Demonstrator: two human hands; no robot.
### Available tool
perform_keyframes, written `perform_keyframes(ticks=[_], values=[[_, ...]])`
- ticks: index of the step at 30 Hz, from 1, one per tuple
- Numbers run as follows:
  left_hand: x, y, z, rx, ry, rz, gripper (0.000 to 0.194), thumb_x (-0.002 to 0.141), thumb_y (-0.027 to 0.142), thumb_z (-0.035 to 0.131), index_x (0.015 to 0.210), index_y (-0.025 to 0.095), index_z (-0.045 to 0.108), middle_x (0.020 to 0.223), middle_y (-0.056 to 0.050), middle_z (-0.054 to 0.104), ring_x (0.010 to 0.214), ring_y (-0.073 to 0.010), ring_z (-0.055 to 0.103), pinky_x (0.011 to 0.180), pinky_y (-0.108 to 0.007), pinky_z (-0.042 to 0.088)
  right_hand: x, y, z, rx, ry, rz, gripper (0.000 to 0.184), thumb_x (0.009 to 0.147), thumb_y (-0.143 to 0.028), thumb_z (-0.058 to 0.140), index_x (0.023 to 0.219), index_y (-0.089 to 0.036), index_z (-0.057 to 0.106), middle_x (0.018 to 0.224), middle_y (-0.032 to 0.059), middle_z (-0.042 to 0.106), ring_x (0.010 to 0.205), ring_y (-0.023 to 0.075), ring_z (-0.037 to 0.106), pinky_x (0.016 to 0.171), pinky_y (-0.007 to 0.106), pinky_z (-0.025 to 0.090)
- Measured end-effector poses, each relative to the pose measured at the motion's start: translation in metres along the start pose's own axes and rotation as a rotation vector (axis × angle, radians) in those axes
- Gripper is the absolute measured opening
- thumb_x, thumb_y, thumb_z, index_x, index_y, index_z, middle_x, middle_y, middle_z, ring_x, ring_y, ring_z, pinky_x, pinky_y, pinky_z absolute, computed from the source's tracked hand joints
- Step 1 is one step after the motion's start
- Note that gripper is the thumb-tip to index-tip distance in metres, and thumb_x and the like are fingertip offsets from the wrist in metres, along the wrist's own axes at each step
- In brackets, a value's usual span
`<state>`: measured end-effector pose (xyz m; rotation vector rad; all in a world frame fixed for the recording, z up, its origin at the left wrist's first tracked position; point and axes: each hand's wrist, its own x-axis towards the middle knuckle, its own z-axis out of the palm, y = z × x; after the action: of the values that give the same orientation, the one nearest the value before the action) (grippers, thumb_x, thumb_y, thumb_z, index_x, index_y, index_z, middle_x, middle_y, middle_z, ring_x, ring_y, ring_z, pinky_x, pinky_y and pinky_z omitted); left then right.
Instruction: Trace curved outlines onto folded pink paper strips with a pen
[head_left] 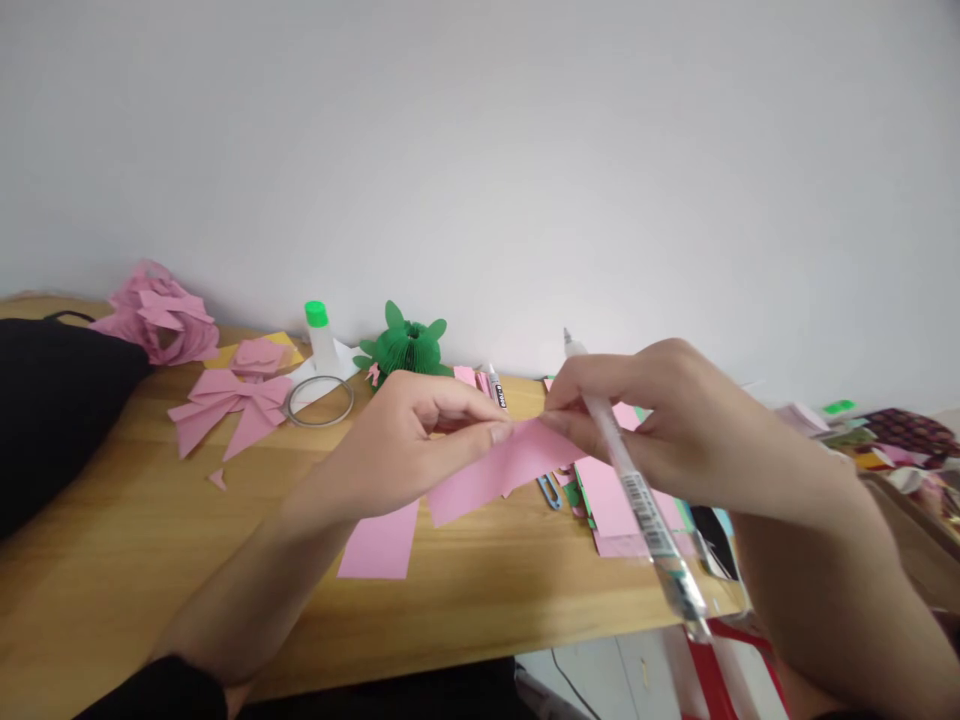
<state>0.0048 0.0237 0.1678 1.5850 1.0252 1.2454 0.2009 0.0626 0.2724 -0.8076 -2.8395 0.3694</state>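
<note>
My left hand (pixel 409 435) pinches the top edge of a folded pink paper piece (pixel 495 475) held above the wooden table (pixel 112 560). My right hand (pixel 660 420) pinches the same paper from the right and also holds a clear pen (pixel 637 490) that slants down toward me. A pink paper strip (pixel 380 543) lies flat on the table beneath my left wrist. More pink sheets (pixel 611 505) lie under my right hand.
A pink paper bow (pixel 229 405), crumpled pink paper (pixel 161 315), a clear ring (pixel 320 400), a green-capped glue bottle (pixel 321 340) and a green paper ornament (pixel 405 345) sit at the back. A black bag (pixel 52 400) is at left. Coloured paper clutter (pixel 885 430) lies right.
</note>
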Motion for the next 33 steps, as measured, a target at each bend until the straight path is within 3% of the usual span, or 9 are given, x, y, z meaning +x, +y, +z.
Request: perform_keyframes(ticks=[7,11,14,16,20,24,28,30,33], values=[[-0.012,0.001,0.003,0.028,-0.025,-0.01,0.018,0.078,0.025,0.063,0.065,0.017,0.073,0.061,0.0,0.071,0.054,-0.0105,0.06,0.05,-0.017,0.044,-0.022,-0.002,-0.013,0.068,0.026,0.123,0.024,0.089,-0.02,0.056,0.066,-0.021,0.06,0.051,-0.0067,0.046,0.045,0.0077,0.036,0.041,0.023,0.028],[-0.031,-0.004,-0.006,0.072,-0.096,-0.088,0.017,0.078,0.025,0.063,0.067,0.02,0.075,0.067,0.0,0.076,0.063,-0.0143,0.071,0.057,-0.019,0.054,-0.042,0.0,-0.02,0.178,0.01,0.203,0.025,0.088,-0.025,0.057,0.063,-0.022,0.059,0.052,-0.005,0.048,0.047,0.009,0.039,0.043,0.024,0.031],[-0.049,-0.008,-0.015,0.137,-0.053,-0.138,0.016,0.077,0.029,0.066,0.067,0.021,0.076,0.066,-0.001,0.077,0.063,-0.016,0.074,0.06,-0.021,0.058,-0.059,0.005,-0.021,0.295,0.013,0.288,0.025,0.087,-0.029,0.057,0.063,-0.023,0.059,0.053,-0.0044,0.046,0.048,0.0101,0.037,0.043,0.025,0.028],[-0.059,-0.01,-0.014,0.144,-0.018,-0.162,0.017,0.078,0.033,0.068,0.07,0.021,0.076,0.068,-0.002,0.077,0.065,-0.0167,0.074,0.062,-0.022,0.059,-0.063,0.009,-0.014,0.399,-0.089,0.281,0.022,0.087,-0.028,0.056,0.066,-0.023,0.06,0.055,-0.0046,0.047,0.049,0.0101,0.037,0.044,0.025,0.029],[-0.078,-0.019,0.015,0.021,-0.128,-0.305,0.023,0.079,0.04,0.07,0.089,0.02,0.076,0.08,-0.004,0.078,0.076,-0.0195,0.074,0.071,-0.029,0.059,-0.048,0.014,0.033,0.484,-0.413,0.124,0.012,0.082,-0.021,0.06,0.07,-0.019,0.059,0.062,-0.0044,0.052,0.057,0.0097,0.048,0.053,0.022,0.037],[-0.104,-0.046,0.059,-0.051,-0.192,-0.506,0.03,0.07,0.04,0.077,0.058,0.017,0.061,0.057,0.002,0.062,0.058,-0.0154,0.062,0.059,-0.026,0.051,-0.031,0.022,0.096,0.504,-0.509,0.109,0.013,0.083,-0.016,0.064,0.071,-0.018,0.061,0.062,-0.0046,0.058,0.06,0.0098,0.054,0.062,0.022,0.042],[-0.123,-0.083,0.082,-0.069,-0.103,-0.566,0.029,0.078,0.041,0.07,0.068,0.016,0.058,0.061,0.0,0.064,0.06,-0.0165,0.064,0.059,-0.028,0.053,-0.042,0.044,0.155,0.306,0.049,0.54,0.003,0.087,-0.017,0.065,0.085,-0.019,0.064,0.076,0.0017,0.07,0.074,0.0165,0.065,0.071,0.027,0.045],[-0.122,-0.098,0.086,-0.071,-0.05,-0.594,0.022,0.083,0.033,0.067,0.094,0.015,0.062,0.066,0.0,0.068,0.062,-0.0169,0.067,0.06,-0.028,0.055,-0.052,0.056,0.184,0.233,0.144,0.643,0.005,0.088,-0.013,0.06,0.091,-0.016,0.063,0.084,0.0095,0.072,0.082,0.0237,0.067,0.073,0.032,0.044],[-0.109,-0.112,0.085,-0.046,0.003,-0.614,0.042,0.085,0.018,0.063,0.126,0.014,0.053,0.07,0.001,0.069,0.062,-0.0154,0.067,0.061,-0.026,0.055,-0.064,0.07,0.219,0.199,0.202,0.704,0.017,0.085,-0.007,0.058,0.098,-0.017,0.061,0.091,0.0116,0.073,0.09,0.0267,0.068,0.075,0.032,0.045]])
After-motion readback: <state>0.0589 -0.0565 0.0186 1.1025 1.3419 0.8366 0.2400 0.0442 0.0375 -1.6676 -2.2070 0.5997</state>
